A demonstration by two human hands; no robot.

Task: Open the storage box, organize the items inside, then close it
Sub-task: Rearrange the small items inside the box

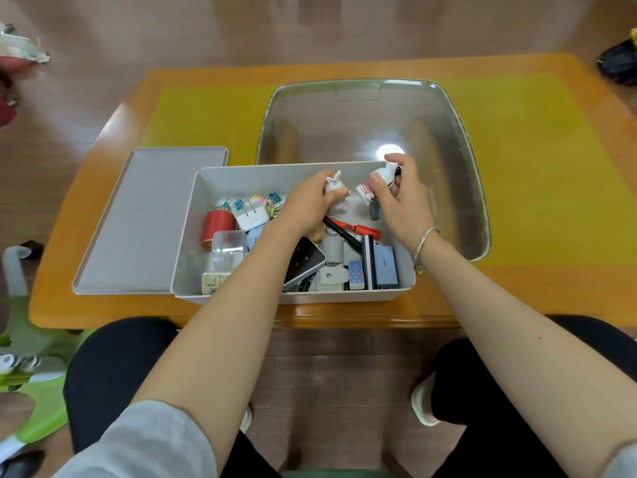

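Head view. Storage box (pixel 406 270) sits open at centre of the frame on the table (pixel 103 208), its grey lid (pixel 144 219) lying flat just left of it. My left hand (pixel 306 201) has its fingers clamped round a small white bunny figure (pixel 333 188) above the far part of the box. My right hand (pixel 403 198) pinches a second bunny figure (pixel 377 181), thumb on its front, other fingers curled behind. Both figures are lifted clear of the clutter.

Step in hand, I judge: sorting the figures. To do it well I'd keep both upright, set them side by side in a free corner of the box, and lower slowly so they don't tip onto the red pen (pixel 358 229). A clear tub (pixel 458 160) stands behind the box, touching or just beside it.

Hard to tell: my left forearm covers the middle of the box, so what lies under it is hidden. A small dark thing hangs below my right hand; can't say what it is. Binder clips (pixel 241 201) in the far-left corner are small and blurry.
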